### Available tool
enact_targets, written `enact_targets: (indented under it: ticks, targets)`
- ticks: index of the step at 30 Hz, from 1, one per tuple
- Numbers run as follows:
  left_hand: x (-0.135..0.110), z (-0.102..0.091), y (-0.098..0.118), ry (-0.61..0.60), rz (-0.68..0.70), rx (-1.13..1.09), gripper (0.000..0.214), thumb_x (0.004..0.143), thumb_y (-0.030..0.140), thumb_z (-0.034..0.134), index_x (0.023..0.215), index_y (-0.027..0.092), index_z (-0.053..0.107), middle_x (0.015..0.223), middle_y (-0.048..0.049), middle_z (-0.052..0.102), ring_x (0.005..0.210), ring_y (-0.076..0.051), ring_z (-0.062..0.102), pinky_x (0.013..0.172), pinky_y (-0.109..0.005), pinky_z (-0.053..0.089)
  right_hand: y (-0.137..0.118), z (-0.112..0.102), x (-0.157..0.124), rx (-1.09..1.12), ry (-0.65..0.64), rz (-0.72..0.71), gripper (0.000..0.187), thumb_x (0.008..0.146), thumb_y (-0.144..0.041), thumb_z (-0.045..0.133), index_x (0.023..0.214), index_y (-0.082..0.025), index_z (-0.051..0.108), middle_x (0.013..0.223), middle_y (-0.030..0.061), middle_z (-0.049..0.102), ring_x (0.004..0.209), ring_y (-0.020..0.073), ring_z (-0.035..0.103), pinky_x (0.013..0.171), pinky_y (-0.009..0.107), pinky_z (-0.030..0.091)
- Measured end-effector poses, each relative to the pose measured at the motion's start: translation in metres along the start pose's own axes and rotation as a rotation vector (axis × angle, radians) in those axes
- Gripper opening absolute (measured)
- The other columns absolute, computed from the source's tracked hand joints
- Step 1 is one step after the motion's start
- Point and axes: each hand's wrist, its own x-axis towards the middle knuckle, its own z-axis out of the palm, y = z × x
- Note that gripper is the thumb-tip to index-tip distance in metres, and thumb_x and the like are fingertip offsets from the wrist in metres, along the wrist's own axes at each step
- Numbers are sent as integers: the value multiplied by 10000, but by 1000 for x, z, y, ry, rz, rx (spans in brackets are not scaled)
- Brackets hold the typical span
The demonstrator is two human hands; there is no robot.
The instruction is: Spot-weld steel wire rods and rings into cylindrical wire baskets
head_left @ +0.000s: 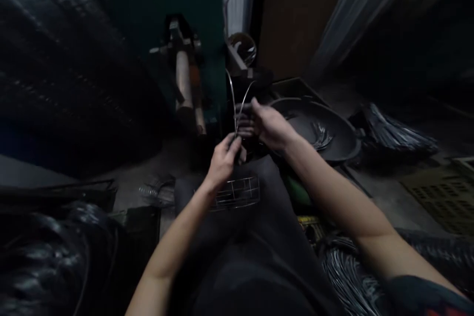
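Observation:
Two thin bent steel wires (237, 103) rise in curved lines from between my hands. My left hand (224, 163) is closed around their lower part. My right hand (268, 126) is just above it, with its fingers against the wires. Below my hands, a wire mesh frame (237, 193) lies on my dark-clothed lap, and its far end is hidden behind my left wrist.
A round black metal pan (322, 131) holding cut wire stands to the right. Wire bundles (396, 134) lie beyond it, and more coils (351, 276) lie by my right leg. A green machine (177, 34) with a wooden handle stands ahead.

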Motion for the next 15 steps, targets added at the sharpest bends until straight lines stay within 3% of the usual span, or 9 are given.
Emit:
enact_targets:
  ticks: [3,5,10,15]
  targets:
    - [18,-17,-6,25,-179,-290,350,830,427,629,1014,132,664,707,0,567,511,-52,413,433,-172,264,60,-2,-27,-169,-8,7,393,807,-547,634,826,-155,654,618,-8,566,510,83,489,460,200,401]
    - [26,-22,-16,33,-283,-360,329,778,402,690,942,118,670,694,8,539,486,-36,382,410,-164,210,80,-7,-36,-207,38,-26,435,787,-586,628,858,-159,667,630,-10,565,518,84,486,457,201,391]
    - [19,-8,-36,-30,-342,-281,377,744,477,705,790,113,617,596,36,492,433,-25,334,406,-173,198,72,0,-15,-148,117,45,579,713,-708,599,835,-145,657,522,-37,497,404,64,388,372,200,298]
    - [10,3,-44,-105,-297,-183,408,758,517,674,744,122,574,585,14,545,463,-44,413,452,-181,281,69,3,3,-198,116,74,447,679,-597,683,772,-167,607,451,-51,481,326,85,385,319,216,258]
